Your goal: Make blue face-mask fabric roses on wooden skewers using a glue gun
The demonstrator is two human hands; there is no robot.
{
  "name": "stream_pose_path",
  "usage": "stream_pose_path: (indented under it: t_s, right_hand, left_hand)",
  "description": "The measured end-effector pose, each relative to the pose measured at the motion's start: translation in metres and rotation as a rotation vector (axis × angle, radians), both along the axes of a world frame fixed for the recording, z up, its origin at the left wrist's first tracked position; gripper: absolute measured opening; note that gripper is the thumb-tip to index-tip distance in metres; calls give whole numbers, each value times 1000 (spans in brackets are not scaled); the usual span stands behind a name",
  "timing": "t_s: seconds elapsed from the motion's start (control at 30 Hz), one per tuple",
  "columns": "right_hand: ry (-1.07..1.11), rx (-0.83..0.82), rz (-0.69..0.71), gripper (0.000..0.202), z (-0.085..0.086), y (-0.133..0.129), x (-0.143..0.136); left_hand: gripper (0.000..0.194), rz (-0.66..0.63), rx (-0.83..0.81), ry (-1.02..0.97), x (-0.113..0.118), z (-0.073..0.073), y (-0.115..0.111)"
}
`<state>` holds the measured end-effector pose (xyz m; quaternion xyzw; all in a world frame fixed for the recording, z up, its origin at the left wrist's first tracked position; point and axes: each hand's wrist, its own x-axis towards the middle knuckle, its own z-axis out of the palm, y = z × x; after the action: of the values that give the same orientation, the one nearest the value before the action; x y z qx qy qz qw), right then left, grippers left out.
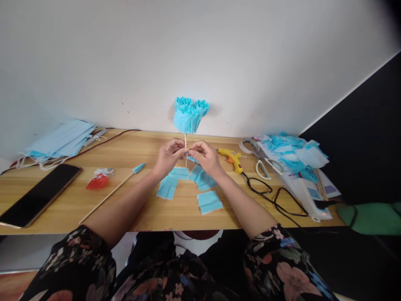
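Note:
A light blue ruffled fabric flower (190,116) stands upright on a thin wooden stick (186,139) in front of me. My left hand (171,156) is closed, its thumb and fingers pinching the stick below the flower. From the other side my right hand (205,156) is closed too, its fingertips meeting the left ones at the stick. A frilled blue bit shows under the right fingers; whether it is held, I cannot tell. Below the hands lie several blue fabric pieces, among them a near square (209,202) and a left one (168,187).
On the left are face masks (67,140), a phone (40,195), a red-and-clear packet (99,179) and a blue-tipped stick (108,194). To the right lie a yellow glue gun (231,159) with a black cord, scissors (266,165), blue scraps (288,152) and a power strip (310,200).

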<state>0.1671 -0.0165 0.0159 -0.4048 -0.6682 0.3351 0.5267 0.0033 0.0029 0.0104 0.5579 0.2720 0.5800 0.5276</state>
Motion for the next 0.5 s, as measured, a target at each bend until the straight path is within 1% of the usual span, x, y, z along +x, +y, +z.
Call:
stream_pose_path:
  t_s: [0.27,0.43,0.5]
  right_hand:
    - [-47,29,-33,30,2,0,-1]
    - [-40,4,-2,33,2,0,0]
    - [-10,-31,26,36,1,0,1]
  left_hand:
    - [32,10,-12,34,0,2,-2]
    - [32,17,-4,50,-1,1,-3]
    - [33,11,-9,44,-1,2,-3]
